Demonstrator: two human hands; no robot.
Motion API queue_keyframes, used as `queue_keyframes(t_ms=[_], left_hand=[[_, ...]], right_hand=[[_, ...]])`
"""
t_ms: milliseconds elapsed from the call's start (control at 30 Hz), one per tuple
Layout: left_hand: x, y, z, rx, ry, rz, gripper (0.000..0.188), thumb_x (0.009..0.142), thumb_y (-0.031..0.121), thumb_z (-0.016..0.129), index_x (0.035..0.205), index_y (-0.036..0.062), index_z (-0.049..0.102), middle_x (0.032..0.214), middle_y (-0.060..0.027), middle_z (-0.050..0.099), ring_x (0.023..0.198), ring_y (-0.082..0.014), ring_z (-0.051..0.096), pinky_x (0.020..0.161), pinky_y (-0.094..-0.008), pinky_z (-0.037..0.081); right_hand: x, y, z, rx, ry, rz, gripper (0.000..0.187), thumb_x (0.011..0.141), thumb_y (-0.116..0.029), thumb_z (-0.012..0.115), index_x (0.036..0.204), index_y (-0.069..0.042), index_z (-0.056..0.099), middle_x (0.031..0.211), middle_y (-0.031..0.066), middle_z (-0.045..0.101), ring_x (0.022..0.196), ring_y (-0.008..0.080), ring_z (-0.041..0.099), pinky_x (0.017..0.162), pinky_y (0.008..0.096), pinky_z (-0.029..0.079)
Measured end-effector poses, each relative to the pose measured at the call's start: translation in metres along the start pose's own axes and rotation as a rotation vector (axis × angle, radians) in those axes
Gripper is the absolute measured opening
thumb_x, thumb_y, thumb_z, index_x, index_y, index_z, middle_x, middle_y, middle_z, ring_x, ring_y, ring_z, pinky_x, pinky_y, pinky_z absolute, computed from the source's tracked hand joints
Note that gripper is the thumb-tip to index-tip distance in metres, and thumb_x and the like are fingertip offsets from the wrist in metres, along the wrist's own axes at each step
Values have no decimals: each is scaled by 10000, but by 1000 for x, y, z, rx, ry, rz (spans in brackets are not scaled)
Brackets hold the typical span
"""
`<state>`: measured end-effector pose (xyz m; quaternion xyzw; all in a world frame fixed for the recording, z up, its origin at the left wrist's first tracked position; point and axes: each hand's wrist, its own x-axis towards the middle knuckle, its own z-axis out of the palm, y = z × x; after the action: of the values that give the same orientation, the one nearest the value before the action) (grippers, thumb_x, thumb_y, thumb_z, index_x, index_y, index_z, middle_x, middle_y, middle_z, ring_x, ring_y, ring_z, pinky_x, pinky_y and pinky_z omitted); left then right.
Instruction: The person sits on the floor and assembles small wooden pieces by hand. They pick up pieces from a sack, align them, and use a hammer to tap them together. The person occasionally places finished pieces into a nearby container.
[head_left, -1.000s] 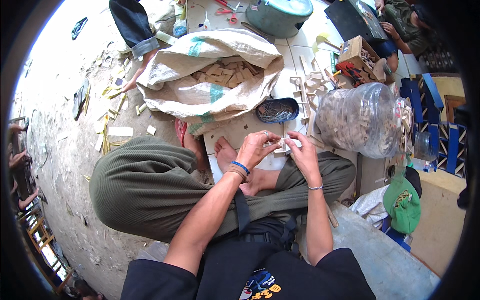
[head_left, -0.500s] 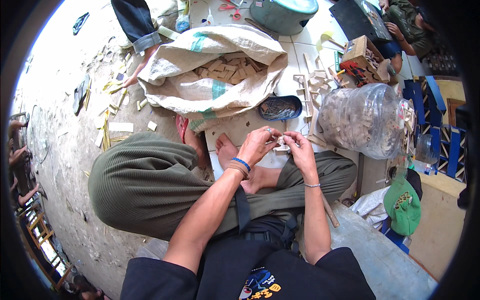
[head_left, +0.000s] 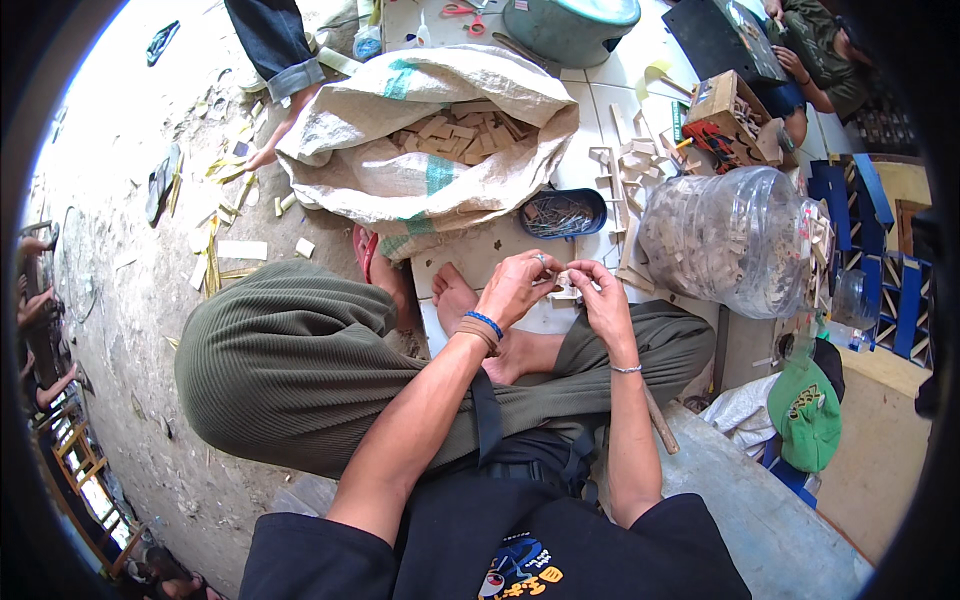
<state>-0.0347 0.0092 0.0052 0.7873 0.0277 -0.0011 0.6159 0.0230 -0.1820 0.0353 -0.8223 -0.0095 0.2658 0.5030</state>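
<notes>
Above my crossed legs, both hands meet at a small pale wooden piece [head_left: 565, 296]. My left hand [head_left: 515, 289] is closed, its thumb and fingers pinching the piece from the left. From the other side my right hand [head_left: 605, 307] pinches it too, fingertips close to those of the left. Part of the piece is covered by the fingers, and any finer part between the fingertips is too small to make out. Just beyond the hands stands a blue oval tray [head_left: 597, 200] holding thin metal nails or pins.
Ahead lies a wide-mouthed woven sack [head_left: 340, 110] with many wooden pieces [head_left: 460, 135]. To the right are loose wooden pieces [head_left: 640, 155], a large clear plastic jar [head_left: 720, 235] and a box [head_left: 715, 105]. A stick [head_left: 660, 425] lies by my right knee. Another person's arm [head_left: 285, 130] reaches down beyond the sack's left.
Both hands stay at the same spot on the wooden piece, with only a slight shift of the fingers. The whole view has moved a little.
</notes>
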Motion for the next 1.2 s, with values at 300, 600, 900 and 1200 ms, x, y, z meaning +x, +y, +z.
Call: queue_keyframes(t_ms=[300,600,900,1200], left_hand=[[0,3,-2,-36,4,4,223,877,94,818,1089,50,762,996,-129,742,903,-301,754,796,-390,607],[0,3,-3,-54,-31,3,311,872,118,840,1156,43,739,1075,-128,747,977,-270,759,854,-380,622],[-7,11,-1,-232,13,-117,345,916,173,851,1199,21,724,1153,-109,765,1025,-211,757,888,-361,634],[-6,11,1,-255,38,-163,209,946,143,824,1089,2,764,1016,-80,789,941,-144,754,867,-315,630]], right_hand=[[3,5,-3,-64,-37,-62,232,1066,-200,692,1175,-1,737,991,-6,734,910,69,625,830,246,515],[3,4,-3,-50,-26,-35,225,1058,-175,700,1181,10,734,1002,5,739,938,78,640,860,258,526],[1,-2,1,-52,8,-94,213,1037,-162,720,1163,7,746,990,22,752,934,90,656,855,268,537],[-1,-4,1,-68,33,-70,249,1023,-211,740,1155,0,761,965,25,751,917,90,650,831,272,532]])
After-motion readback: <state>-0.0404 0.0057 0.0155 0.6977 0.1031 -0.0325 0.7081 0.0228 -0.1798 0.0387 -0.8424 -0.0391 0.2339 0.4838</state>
